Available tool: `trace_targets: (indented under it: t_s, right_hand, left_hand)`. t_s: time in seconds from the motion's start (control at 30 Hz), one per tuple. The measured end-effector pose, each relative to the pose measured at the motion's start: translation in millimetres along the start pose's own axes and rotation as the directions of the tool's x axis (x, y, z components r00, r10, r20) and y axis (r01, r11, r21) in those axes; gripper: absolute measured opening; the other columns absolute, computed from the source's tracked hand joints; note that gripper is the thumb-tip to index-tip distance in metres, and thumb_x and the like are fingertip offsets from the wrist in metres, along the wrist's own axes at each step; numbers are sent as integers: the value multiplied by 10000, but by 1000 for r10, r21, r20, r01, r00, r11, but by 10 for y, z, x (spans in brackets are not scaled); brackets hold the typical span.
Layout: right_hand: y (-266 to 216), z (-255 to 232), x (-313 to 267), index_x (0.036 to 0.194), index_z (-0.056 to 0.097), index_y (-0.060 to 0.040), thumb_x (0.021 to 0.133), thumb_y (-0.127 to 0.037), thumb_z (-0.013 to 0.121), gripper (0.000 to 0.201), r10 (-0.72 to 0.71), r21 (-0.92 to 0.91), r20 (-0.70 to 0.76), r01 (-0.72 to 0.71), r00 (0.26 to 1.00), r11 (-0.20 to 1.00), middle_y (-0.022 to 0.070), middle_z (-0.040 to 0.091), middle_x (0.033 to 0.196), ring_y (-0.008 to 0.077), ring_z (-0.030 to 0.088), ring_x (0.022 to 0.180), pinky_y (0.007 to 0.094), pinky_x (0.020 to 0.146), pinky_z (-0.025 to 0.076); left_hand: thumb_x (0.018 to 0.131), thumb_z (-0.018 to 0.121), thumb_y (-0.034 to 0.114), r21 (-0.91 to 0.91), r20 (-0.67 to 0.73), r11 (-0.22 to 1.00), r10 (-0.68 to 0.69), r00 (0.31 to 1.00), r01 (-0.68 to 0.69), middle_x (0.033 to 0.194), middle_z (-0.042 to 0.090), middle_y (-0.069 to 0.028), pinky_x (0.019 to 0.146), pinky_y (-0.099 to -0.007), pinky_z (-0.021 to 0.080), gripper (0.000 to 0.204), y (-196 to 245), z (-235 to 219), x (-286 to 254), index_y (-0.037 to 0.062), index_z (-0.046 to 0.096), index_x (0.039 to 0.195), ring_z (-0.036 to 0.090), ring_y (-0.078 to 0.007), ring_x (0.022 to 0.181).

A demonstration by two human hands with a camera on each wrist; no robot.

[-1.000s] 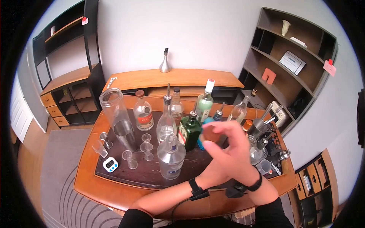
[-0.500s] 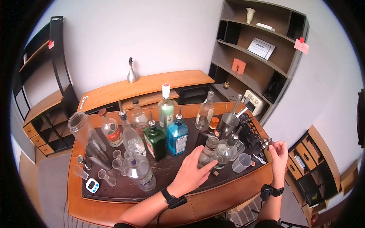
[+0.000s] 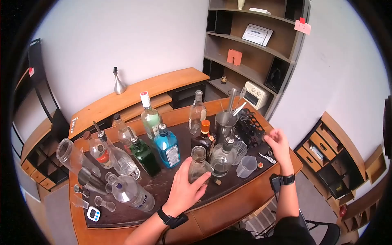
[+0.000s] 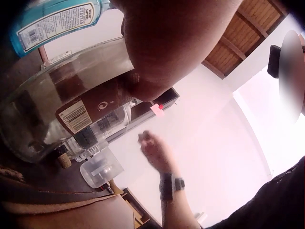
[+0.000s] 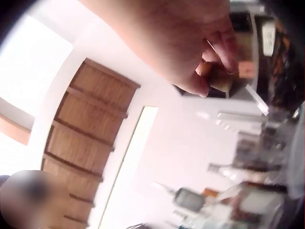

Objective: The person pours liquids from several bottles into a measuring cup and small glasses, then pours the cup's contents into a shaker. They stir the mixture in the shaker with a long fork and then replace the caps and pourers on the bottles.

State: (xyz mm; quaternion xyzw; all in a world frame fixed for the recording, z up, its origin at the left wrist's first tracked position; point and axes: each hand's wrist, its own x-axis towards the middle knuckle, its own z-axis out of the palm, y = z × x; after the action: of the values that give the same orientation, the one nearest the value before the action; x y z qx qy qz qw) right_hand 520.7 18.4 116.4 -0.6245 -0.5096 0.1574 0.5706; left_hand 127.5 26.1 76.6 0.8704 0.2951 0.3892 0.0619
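Note:
In the head view, my left hand (image 3: pixel 182 190) grips a clear glass bottle (image 3: pixel 199 166) that stands near the table's front edge, thumb across its front. Its neck shows no stopper. The left wrist view shows the bottle's brown label (image 4: pixel 88 112) with a barcode, the left hand (image 4: pixel 176 43) against the glass. Raised over the table's right side, my right hand (image 3: pixel 279 149) pinches a small brown stopper (image 5: pixel 221 80), seen in the right wrist view between thumb and fingers. A pour-spout bottle (image 3: pixel 223 160) stands just right of the gripped bottle.
Blue (image 3: pixel 167 148) and green (image 3: pixel 144 157) bottles stand left of the gripped one. A plastic cup (image 3: pixel 247 166) and a loose cork (image 3: pixel 218 182) are on its right. Behind are a metal tumbler (image 3: pixel 224 122) and a black rack (image 3: pixel 250 124). A white timer (image 3: pixel 93 214) lies front left.
The hands, close together over the bottles a second ago, have separated: the left has come to the clear bottle, the right has moved to the table's right side. The head view has swung right.

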Motion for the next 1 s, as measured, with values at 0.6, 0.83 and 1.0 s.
trace_targets:
  t_s: [0.6, 0.83, 1.0]
  right_hand:
    - [-829, 2350, 2273, 896, 596, 2, 785, -100, 808, 260, -391, -92, 532, 510, 751, 855, 116, 707, 846, 190, 682, 800, 333, 733, 544]
    - [-909, 2296, 2271, 906, 643, 3, 763, -113, 822, 257, -391, -168, 583, 577, 712, 800, 127, 710, 859, 237, 704, 815, 353, 741, 557]
    - [-1031, 2269, 2199, 942, 630, -11, 791, -127, 828, 275, -335, -249, 592, 561, 733, 789, 69, 722, 908, 148, 684, 857, 309, 796, 555]
  left_hand:
    - [810, 777, 155, -63, 20, 998, -15, 1000, 16, 1456, 388, -270, 1039, -517, 448, 510, -11, -80, 53, 266, 654, 1293, 458, -451, 1325]
    - [787, 787, 149, -73, 19, 997, -12, 1000, 13, 1446, 406, -259, 1045, -512, 445, 522, -10, -91, 58, 259, 666, 1282, 455, -444, 1332]
    - [782, 788, 145, -73, 29, 997, -20, 999, 22, 1439, 412, -259, 1049, -509, 442, 527, -2, -107, 64, 259, 667, 1282, 454, -442, 1334]
